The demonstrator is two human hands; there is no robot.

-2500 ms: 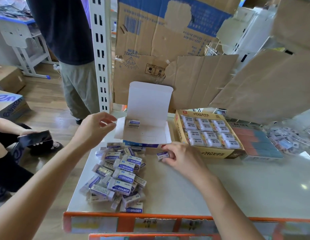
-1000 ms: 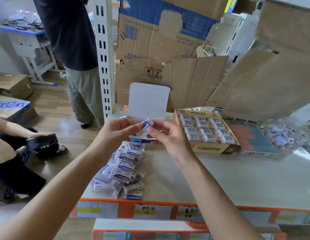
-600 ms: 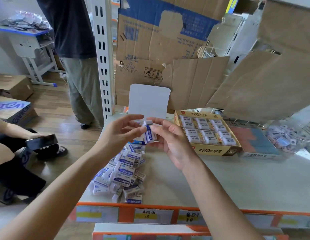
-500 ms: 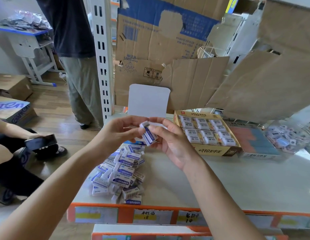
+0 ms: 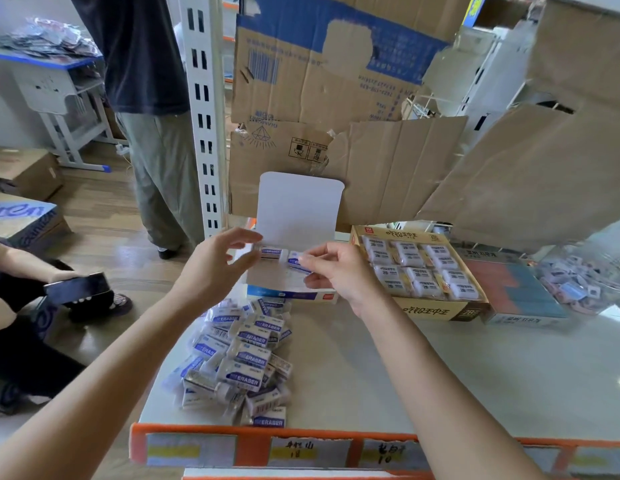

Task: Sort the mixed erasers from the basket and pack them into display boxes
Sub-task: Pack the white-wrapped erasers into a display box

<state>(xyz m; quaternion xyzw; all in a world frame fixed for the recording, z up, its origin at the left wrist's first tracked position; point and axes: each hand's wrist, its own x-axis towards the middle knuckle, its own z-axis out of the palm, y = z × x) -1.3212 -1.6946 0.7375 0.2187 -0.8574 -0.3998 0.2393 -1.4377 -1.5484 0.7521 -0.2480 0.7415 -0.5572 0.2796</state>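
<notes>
The right hand [image 5: 336,271] pinches an eraser [image 5: 296,262] over the open white box [image 5: 291,294]. The left hand [image 5: 215,265] hovers beside it, fingers loose and empty, above the eraser pile [image 5: 239,358] on the counter [image 5: 440,375].

A person [image 5: 145,98] stands by a white shelf post [image 5: 204,116] and cardboard [image 5: 319,81].

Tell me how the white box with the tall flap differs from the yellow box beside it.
The white cardboard box is nearly empty; the yellow cardboard box is packed with rows of erasers. The white box's lid stands upright; the yellow box shows none. Both hold erasers.
</notes>
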